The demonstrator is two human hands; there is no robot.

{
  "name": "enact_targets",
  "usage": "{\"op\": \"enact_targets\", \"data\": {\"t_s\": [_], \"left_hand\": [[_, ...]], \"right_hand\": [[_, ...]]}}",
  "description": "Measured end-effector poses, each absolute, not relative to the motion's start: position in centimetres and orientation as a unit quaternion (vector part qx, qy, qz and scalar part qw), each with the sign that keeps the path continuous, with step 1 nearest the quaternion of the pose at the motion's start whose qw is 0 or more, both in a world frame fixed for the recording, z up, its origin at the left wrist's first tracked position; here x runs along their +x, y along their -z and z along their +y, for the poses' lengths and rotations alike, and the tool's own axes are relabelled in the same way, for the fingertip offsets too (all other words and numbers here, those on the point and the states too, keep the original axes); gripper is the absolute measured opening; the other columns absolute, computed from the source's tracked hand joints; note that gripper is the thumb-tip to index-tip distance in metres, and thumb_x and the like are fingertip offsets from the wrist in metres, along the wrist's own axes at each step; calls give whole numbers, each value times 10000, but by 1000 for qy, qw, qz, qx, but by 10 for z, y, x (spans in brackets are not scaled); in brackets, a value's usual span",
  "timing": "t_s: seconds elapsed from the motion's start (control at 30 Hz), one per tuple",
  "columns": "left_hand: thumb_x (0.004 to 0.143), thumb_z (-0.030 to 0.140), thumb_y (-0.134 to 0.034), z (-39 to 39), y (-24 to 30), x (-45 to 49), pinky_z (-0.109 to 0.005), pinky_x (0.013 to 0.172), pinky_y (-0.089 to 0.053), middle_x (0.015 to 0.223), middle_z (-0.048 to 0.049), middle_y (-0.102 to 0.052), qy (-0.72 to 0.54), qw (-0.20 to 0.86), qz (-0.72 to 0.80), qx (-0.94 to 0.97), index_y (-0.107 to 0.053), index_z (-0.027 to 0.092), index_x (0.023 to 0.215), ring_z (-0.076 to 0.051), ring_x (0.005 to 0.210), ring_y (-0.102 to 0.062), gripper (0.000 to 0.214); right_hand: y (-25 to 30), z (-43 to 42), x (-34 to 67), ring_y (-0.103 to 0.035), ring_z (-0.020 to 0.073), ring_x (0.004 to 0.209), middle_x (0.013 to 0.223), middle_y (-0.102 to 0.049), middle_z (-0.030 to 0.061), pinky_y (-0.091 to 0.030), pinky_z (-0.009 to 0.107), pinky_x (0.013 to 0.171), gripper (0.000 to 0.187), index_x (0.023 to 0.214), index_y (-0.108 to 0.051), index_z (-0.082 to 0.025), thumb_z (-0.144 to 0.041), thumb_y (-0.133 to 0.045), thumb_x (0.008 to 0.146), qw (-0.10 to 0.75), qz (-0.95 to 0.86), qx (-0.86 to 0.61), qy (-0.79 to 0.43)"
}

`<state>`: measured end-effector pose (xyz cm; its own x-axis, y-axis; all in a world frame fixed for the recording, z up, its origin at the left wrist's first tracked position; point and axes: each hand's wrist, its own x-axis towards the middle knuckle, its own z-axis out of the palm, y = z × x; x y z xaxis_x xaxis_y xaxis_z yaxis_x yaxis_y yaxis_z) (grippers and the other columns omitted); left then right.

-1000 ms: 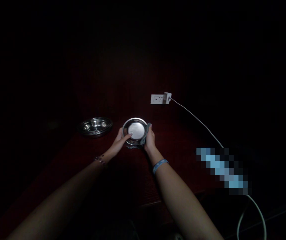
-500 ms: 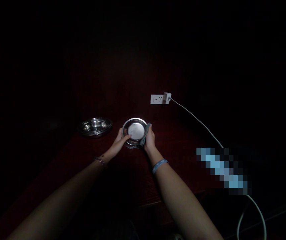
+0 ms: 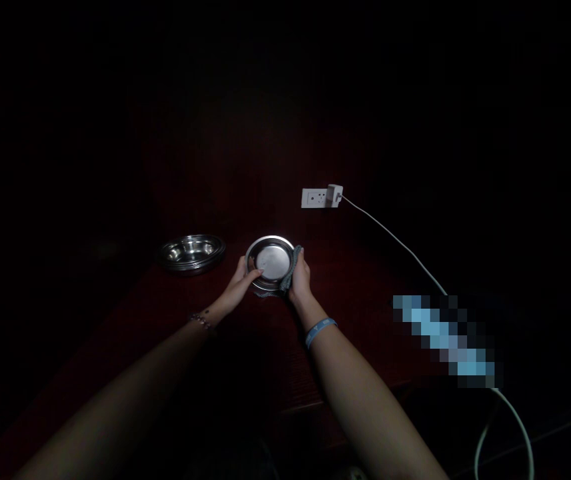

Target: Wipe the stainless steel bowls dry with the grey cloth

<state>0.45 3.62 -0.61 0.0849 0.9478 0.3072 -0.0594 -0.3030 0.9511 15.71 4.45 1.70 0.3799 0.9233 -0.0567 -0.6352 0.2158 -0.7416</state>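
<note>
A round, shiny metal plate with a raised rim is held up between both hands, its inside tilted toward me. My left hand grips it at the lower left, thumb over the rim and fingers behind. At the right edge, my right hand is closed around a grey-green cloth, which folds over the plate's rim. Part of the cloth also shows below the plate. To the left, a stack of similar metal plates rests on the dark red table.
The table has a dark red wooden surface. On the wall behind is a white socket with a charger plugged in. Its white cable runs down to a blurred-out bluish object at right. The surroundings are very dark.
Hands, plate and cloth keep nearly the same position. The whole view has shifted very slightly.
</note>
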Motion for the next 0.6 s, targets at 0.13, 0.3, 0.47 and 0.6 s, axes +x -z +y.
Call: {"op": "enact_targets", "data": {"t_s": [0.13,0.3,0.47,0.6], "left_hand": [[763,458,-750,35,3,4,-480,1208,-442,1187,-61,-638,-552,446,377,595,-551,226,1161,-308,1291,-591,502],[789,440,-733,32,1,4,-465,1207,-454,1201,-65,-649,-550,431,385,603,-540,226,1154,-307,1306,-600,465],[823,420,-706,31,1,5,-441,1209,-456,1236,-75,-663,-543,410,397,616,-536,230,1172,-304,1325,-604,433],[816,469,-699,31,1,6,-439,1198,-453,1236,-81,-651,-551,412,392,610,-528,232,1170,-306,1311,-596,459]], "right_hand": [[-17,45,156,-729,180,731,755,-785,32,-615,288,745,393,833,-715,-188,-550,-691,986,756,-188,-349,-521],[-15,47,157,-722,178,722,741,-777,24,-616,289,732,406,852,-712,-186,-577,-714,963,761,-198,-331,-522],[-13,48,158,-744,203,772,773,-789,38,-624,319,775,416,869,-720,-188,-597,-719,945,756,-215,-337,-518],[-14,48,157,-733,195,755,768,-789,39,-615,301,743,409,851,-717,-190,-580,-685,966,759,-207,-351,-508]]}}
